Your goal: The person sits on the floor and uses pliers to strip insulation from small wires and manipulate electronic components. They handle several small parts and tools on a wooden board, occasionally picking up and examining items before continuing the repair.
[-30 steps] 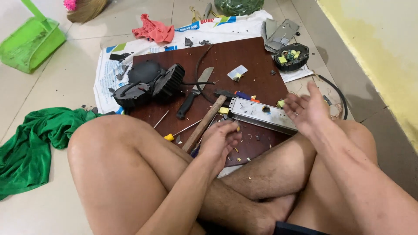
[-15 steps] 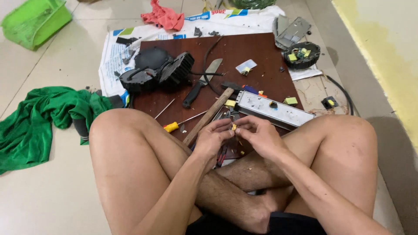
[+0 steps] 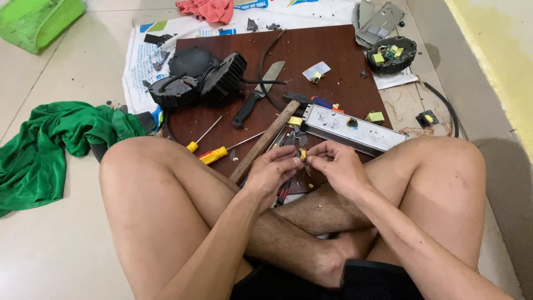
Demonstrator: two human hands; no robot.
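A small yellow part (image 3: 303, 155) sits pinched between my hands above the wooden board (image 3: 333, 55): left hand (image 3: 270, 173) fingers closed on it, right hand (image 3: 336, 166) gripping too, I think; the hammer (image 3: 266, 139) lies just beside.

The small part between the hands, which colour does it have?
The small part is yellow, seen in the head view, pinched between both hands.

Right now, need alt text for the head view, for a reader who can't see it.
A person sitting cross-legged on the floor pinches a small yellow part between left hand and right hand. Ahead, a dark wooden board holds a hammer, knife, two yellow-handled screwdrivers and a long metal casing.
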